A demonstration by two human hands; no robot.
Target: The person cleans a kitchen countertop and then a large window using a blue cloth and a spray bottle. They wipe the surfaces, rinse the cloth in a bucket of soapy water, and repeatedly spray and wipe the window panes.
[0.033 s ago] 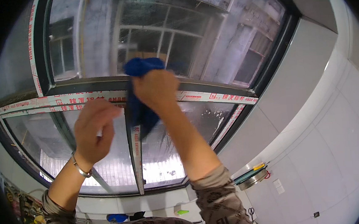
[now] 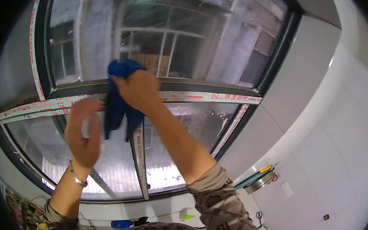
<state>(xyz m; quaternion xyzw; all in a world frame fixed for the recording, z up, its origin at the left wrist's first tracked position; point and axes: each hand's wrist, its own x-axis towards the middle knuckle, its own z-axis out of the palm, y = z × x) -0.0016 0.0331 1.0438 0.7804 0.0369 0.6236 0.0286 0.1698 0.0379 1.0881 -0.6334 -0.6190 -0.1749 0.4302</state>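
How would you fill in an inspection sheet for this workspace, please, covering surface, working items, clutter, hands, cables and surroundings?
Surface: window with dark frame and red-and-white strips; whitish marks on the lower right pane.
Job's things: blue cloth, bunched at the top, loose ends hanging.
Clutter: jumbled items at lower left, too small to identify; small green item below the window.
Hands: right hand grips the cloth; left hand loosely curled, with nothing visible in it.
Cables: nothing seen for certain.
Surroundings: pale tiled wall at right; building outside the glass.
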